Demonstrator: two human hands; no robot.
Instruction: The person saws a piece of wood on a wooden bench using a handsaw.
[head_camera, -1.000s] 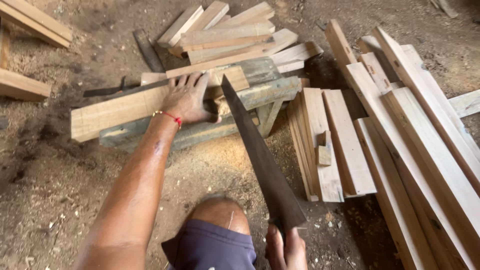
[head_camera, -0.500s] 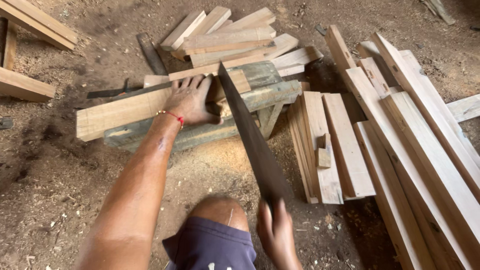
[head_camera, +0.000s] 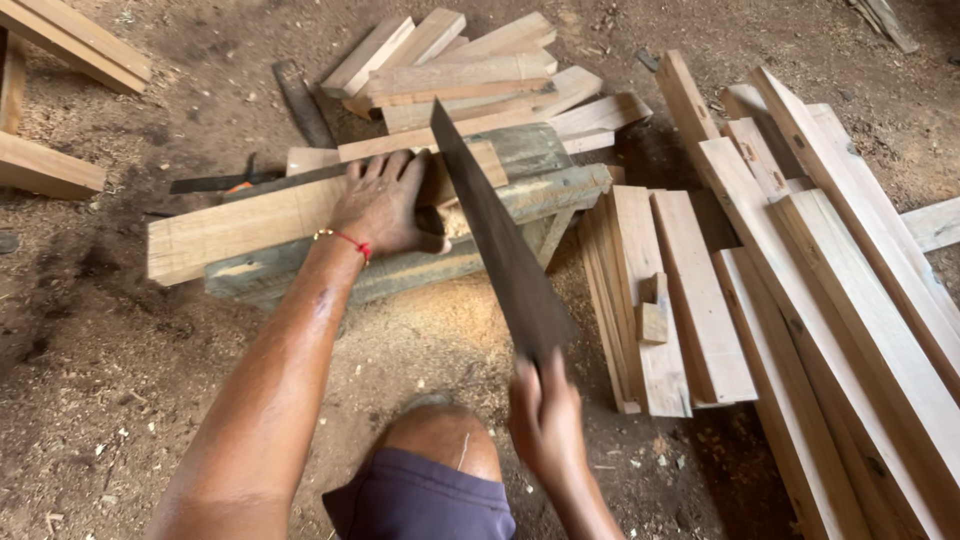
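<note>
- Left hand (head_camera: 385, 205) flat, fingers spread, pressing down on pale wooden plank (head_camera: 250, 225); red string bracelet (head_camera: 352, 241) at wrist.
- Plank lying across two weathered grey beams (head_camera: 540, 190), running left-right, left end overhanging beams.
- Right hand (head_camera: 545, 420) closed round handle of handsaw (head_camera: 495, 235); motion-blurred, grip detail unclear.
- Saw blade dark, angled up and away from right hand, crossing plank just right of left thumb.
- No containers in view.
- Sawdust pile (head_camera: 430, 330) on dirt below beams, ahead of bent knee (head_camera: 435, 440) in dark shorts.
- Offcut heap (head_camera: 465, 70) just behind beams, touching them.
- Stack of short boards (head_camera: 670, 290) on edge, right of beams; small wood block (head_camera: 653, 310) on top.
- Long planks (head_camera: 850, 270) further right, running to frame bottom, hemming in right side.
- Dark flat tool (head_camera: 215, 183) on ground behind plank's left end, kind unclear.
- More timber (head_camera: 60, 100) at top-left corner.
- Open dirt floor (head_camera: 90, 400) to left, well apart from stacks.
</note>
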